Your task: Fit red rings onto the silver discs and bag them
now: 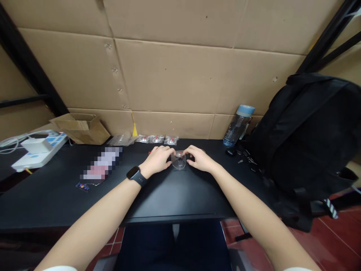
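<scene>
Between my hands, low over the black table, is a small clear plastic piece (pixel 178 164) with a rounded near edge and a red spot near its top. It may be a little bag or a suction cup; its kind is hard to make out. My left hand (pixel 158 159), with a black watch (pixel 135 174) on the wrist, has its fingertips closed at the left edge of the piece. My right hand (pixel 199 158) pinches at the right edge. Just behind stand three small clear packets (pixel 156 139) with silvery and red contents. Something small and red (pixel 149 153) shows partly behind my left hand.
On the left are a white power strip (pixel 42 152), an open brown paper bag (pixel 81 128) and a pixelated flat packet (pixel 102 165). Clear plastic wrap (pixel 122 140) lies at the back. A water bottle (pixel 238 126), keys (pixel 245 155) and a black backpack (pixel 307 143) occupy the right.
</scene>
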A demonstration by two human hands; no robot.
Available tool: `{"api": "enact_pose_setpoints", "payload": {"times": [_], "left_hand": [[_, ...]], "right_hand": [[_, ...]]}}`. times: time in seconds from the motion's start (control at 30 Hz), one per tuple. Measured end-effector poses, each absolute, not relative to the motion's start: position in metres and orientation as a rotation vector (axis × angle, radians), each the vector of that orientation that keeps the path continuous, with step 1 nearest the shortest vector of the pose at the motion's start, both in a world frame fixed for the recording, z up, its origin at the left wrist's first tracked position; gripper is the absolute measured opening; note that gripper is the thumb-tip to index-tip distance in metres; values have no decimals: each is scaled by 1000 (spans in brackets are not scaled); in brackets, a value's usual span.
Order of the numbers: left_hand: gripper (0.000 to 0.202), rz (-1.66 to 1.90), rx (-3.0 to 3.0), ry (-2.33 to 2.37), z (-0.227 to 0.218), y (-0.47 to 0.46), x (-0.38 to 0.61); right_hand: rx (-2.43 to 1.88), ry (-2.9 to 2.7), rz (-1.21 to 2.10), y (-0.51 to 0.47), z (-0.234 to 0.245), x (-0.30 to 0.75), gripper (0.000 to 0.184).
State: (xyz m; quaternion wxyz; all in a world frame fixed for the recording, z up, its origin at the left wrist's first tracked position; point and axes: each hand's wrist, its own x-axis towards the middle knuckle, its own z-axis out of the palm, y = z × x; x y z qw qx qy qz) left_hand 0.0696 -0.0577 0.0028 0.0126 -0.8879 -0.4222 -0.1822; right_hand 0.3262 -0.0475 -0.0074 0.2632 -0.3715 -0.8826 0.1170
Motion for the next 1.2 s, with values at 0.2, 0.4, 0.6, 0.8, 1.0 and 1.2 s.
{"api": "enact_pose_setpoints", "payload": {"times": [0.2,0.4,0.6,0.8,1.0,1.2], "left_hand": [[12,-712,-2766,-1447,-1,-52,73],[18,-1055,-2838,-1802,-6,-41,68],[23,-1164,-2783,-1956,-3,-48,77],[22,-906,-2791,-1780,-6,-56,84],[35,-632,-2690,-1525,-11,-65,92],[24,-603,-2756,-1378,-12,-67,92]], "right_hand": [[-977,-2342,339,-44,-12,319,5],[-1198,-2056,650,-38,-11,327,12],[-1124,-1779,951,-34,-19,326,28],[-1179,-2069,715,-36,-20,330,45],[-1241,-2377,276,-45,-13,326,40],[-1167,-2452,107,-53,-9,319,32]]}}
